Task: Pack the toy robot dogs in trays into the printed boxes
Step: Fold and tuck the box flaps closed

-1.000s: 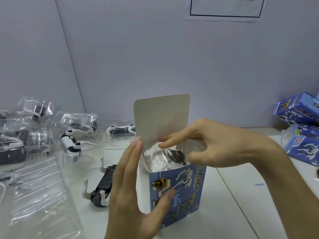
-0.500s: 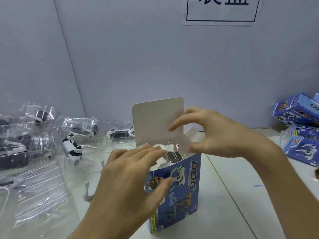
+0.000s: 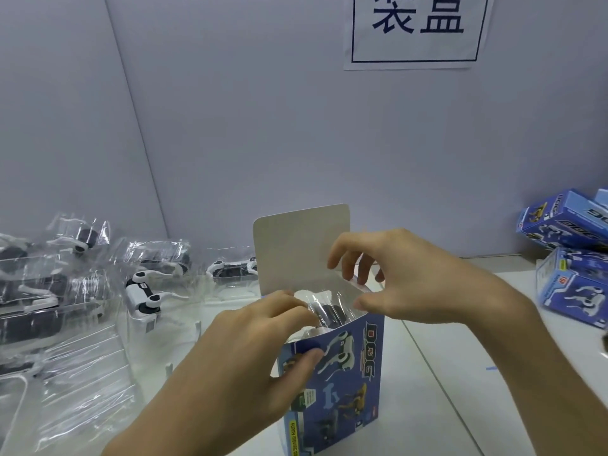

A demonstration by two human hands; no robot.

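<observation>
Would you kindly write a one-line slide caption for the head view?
Left hand grips the upright printed box, lid flap raised, trayed toy dog inside; right hand at its rim.

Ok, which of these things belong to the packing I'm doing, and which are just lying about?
Job: box, tray in it, left hand, right hand, waiting trays.
Lying about: boxes at right, wall sign.

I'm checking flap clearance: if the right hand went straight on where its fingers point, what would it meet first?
Probably the upright lid flap of the printed box: the right hand's curled fingers point left at its pale inner face. Depth is unclear; they may be touching it.
</observation>
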